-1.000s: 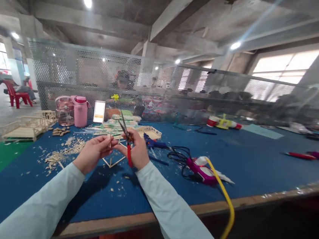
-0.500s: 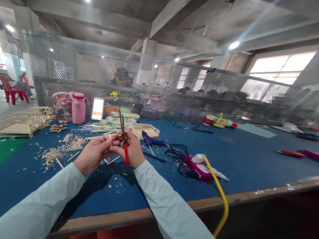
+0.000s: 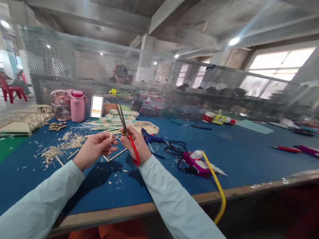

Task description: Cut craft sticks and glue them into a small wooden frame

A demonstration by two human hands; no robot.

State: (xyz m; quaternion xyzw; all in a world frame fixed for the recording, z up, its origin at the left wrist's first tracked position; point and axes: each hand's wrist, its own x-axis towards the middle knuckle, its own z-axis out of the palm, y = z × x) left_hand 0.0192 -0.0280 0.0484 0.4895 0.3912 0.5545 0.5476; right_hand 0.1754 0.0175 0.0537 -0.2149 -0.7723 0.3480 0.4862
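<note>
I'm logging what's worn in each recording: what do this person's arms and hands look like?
The left sleeve and right sleeve are long, pale blue, plain and creased, ending near the wrists. The left hand and right hand are ungloved.

Red-handled scissors [image 3: 134, 150] with dark, slender blades slightly parted sit in the right hand [image 3: 143, 149], tips pointing up and away from it. A small pale wooden stick [image 3: 111, 135] is pinched in the left hand [image 3: 93, 151]; beneath both hands, a thin-stick frame [image 3: 117, 155] lies with one angled corner showing.
</note>
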